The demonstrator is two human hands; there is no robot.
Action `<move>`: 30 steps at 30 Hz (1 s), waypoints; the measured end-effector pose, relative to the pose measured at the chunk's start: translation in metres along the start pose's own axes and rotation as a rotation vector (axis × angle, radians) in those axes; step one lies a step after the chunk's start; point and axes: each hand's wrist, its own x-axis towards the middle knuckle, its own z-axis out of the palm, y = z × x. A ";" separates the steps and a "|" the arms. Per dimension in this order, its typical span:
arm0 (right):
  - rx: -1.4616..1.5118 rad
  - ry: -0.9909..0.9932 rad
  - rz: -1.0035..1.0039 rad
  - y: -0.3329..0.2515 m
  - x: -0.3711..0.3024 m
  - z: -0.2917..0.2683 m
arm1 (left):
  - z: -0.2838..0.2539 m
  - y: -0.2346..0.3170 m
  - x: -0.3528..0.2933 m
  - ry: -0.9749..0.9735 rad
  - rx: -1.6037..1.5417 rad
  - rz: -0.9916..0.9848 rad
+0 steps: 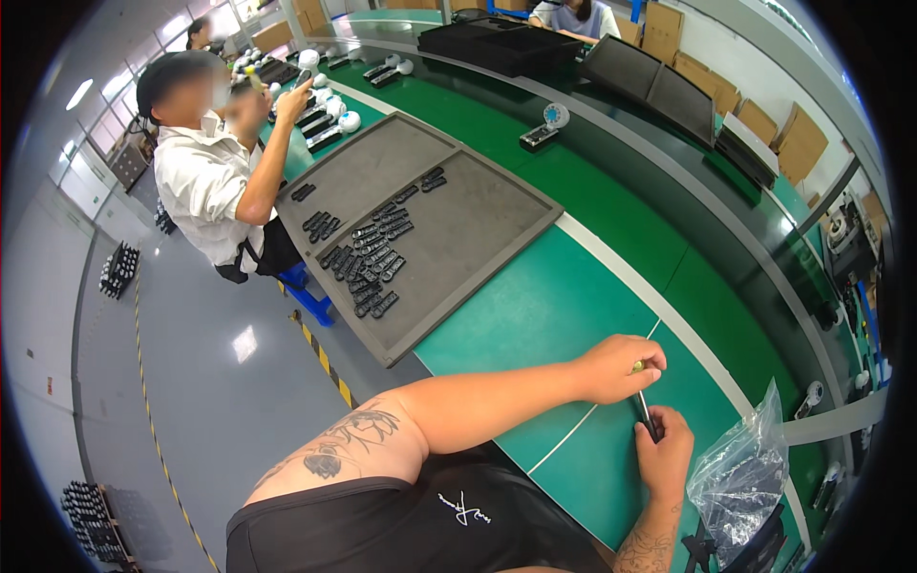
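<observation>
My left hand [619, 369] is closed around the yellow-green handle of what looks like a screwdriver [643, 399]. Its metal shaft runs down toward my right hand [666, 451], whose fingers are closed on a small black part [651, 426] that they mostly cover. The shaft's tip seems to meet that part, though I cannot tell exactly where. Both hands are above the green tabletop [535, 329]. Beside my right hand lies a clear plastic bag [740, 482] with dark pieces in or under it.
A large grey tray [478, 277] with several black parts [377, 253] lies to the left. Beyond runs a green conveyor [621, 205] carrying a small white-headed device [552, 124]. A co-worker [205, 181] sits at far left near a blue stool [306, 294]. Black trays [650, 86] stand across the line.
</observation>
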 end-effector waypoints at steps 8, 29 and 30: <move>0.009 -0.019 0.012 -0.002 0.000 0.001 | -0.001 0.001 -0.002 -0.006 -0.006 -0.023; -0.047 -0.029 -0.038 0.009 -0.001 -0.002 | 0.006 -0.006 0.003 0.009 0.020 0.071; -0.038 -0.038 -0.023 0.007 0.000 -0.002 | 0.004 -0.005 0.002 0.010 0.015 0.061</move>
